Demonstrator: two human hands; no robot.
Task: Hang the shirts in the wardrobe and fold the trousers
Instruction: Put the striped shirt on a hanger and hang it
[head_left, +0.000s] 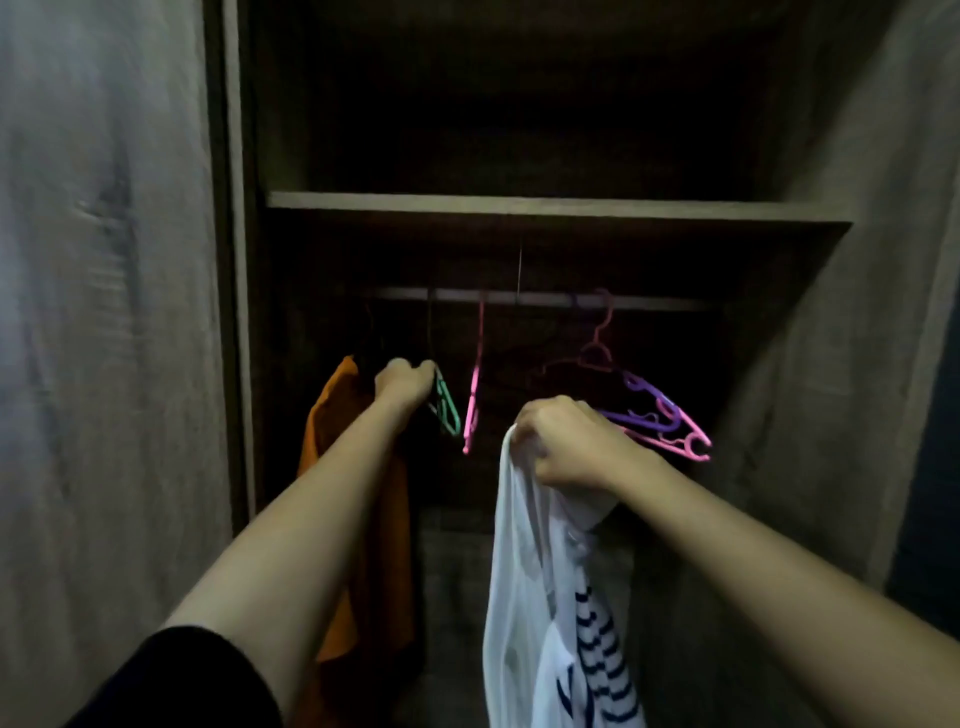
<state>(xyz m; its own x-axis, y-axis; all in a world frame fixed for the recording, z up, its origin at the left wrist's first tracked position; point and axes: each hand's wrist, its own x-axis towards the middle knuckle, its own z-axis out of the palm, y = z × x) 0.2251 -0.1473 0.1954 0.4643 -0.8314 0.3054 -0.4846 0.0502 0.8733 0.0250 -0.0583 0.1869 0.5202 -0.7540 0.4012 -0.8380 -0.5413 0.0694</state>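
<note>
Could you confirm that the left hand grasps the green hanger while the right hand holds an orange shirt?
Not quite: the head view shows the right hand holding a white shirt; the orange shirt hangs at the left. The left hand does grasp the green hanger.

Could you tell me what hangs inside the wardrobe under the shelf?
An orange shirt, a green hanger, pink hangers and a purple hanger; the left hand covers the green hanger's top.

A bright pink plastic hanger (474, 395) hangs edge-on from the middle of a pale horizontal clothes rail (545, 299). Toward the rail's right end hooks a dull pink hanger (597, 353), with a purple hanger (649, 402) and another pink hanger (691, 447) bunched, tilted, just below.
</note>
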